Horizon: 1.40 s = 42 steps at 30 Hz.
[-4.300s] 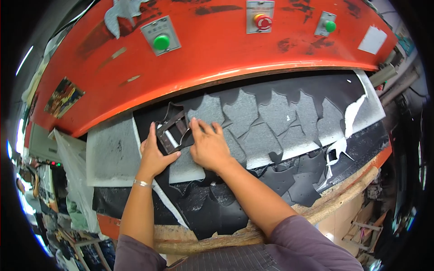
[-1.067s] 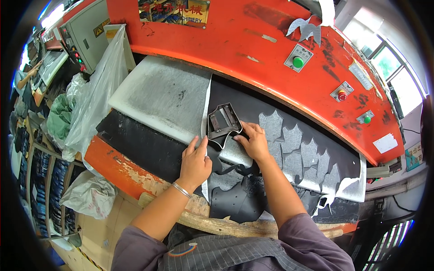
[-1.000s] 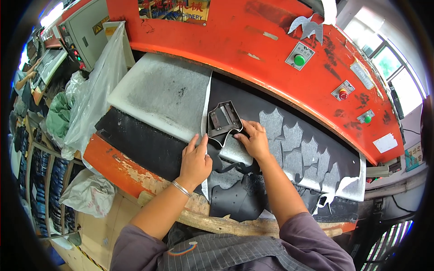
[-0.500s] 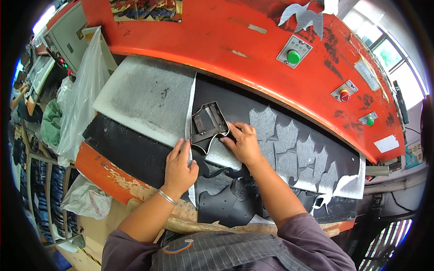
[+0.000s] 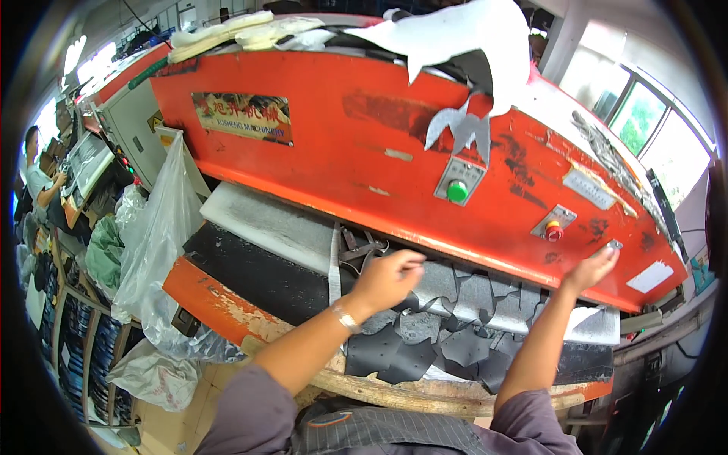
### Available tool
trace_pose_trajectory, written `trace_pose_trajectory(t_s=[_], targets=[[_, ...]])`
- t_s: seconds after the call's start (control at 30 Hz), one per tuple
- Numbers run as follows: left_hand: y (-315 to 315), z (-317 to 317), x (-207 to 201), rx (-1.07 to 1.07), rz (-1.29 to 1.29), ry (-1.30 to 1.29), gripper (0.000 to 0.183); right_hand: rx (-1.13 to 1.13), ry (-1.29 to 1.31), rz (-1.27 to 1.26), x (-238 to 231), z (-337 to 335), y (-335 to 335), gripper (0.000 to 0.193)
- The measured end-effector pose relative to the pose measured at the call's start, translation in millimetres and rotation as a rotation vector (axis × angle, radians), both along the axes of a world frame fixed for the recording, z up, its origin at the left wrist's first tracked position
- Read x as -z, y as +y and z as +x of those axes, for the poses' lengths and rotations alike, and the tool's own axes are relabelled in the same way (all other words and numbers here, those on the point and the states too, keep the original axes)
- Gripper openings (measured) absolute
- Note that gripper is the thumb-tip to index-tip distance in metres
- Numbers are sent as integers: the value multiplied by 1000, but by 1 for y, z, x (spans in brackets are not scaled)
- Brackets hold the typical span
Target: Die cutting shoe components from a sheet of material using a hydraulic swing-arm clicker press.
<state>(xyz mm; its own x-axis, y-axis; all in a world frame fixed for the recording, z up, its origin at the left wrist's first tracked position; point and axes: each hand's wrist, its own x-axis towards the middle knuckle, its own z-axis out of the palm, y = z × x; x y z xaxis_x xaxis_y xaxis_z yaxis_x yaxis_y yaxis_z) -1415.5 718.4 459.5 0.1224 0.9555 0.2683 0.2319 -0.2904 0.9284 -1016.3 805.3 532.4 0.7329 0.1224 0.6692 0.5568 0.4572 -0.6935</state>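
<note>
My right hand (image 5: pixel 593 269) reaches to the small button plate (image 5: pixel 616 244) on the red machine front, its fingers stretched onto it and covering the button. Nothing is held in it. My left hand (image 5: pixel 388 282) hovers over the work bed, fingers loosely curled together around nothing. Just behind it, the metal cutting die (image 5: pixel 356 252) lies on the sheet, partly hidden by the red machine beam (image 5: pixel 326 167) and my hand. To its right are grey sheet material with cut outlines (image 5: pixel 493 292) and several black offcuts (image 5: pixel 390 353).
A thick grey-white sheet stack (image 5: pixel 269 227) lies on the left of the black bed (image 5: pixel 258 265). The beam carries a green button (image 5: pixel 457 190) and a red knob (image 5: pixel 553 231). Clear plastic bags (image 5: pixel 163 235) hang at left; a person (image 5: pixel 42 182) works at far left.
My right hand has left the die and moved right to the button plate. My left hand has lifted off the sheet and moved right. The view has tilted up, and the beam now overlaps the die.
</note>
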Motion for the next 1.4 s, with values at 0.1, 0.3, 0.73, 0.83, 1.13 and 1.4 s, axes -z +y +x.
trace_pose_trajectory(t_s=[0.1, 0.3, 0.73, 0.83, 1.13, 1.4], targets=[[2, 50, -48, 130, 240, -103, 22, 450, 19, -185, -12, 102, -10, 63], [29, 45, -74, -82, 547, 259, 36, 366, 13, -320, -12, 60, -39, 71], [-187, -58, 74, -71, 140, 656, 21, -1067, -1216, -929, 109, -223, -280, 59], [-190, -52, 71, -204, 161, 766, 21, -817, -1302, -974, 135, -260, -281, 47], [-163, -57, 59, -99, 63, 760, 26, -1094, -1291, -1201, 94, -256, -237, 27], [-47, -87, 41, -89, 49, 726, 35, -903, -1085, -1013, 81, -354, -37, 67]])
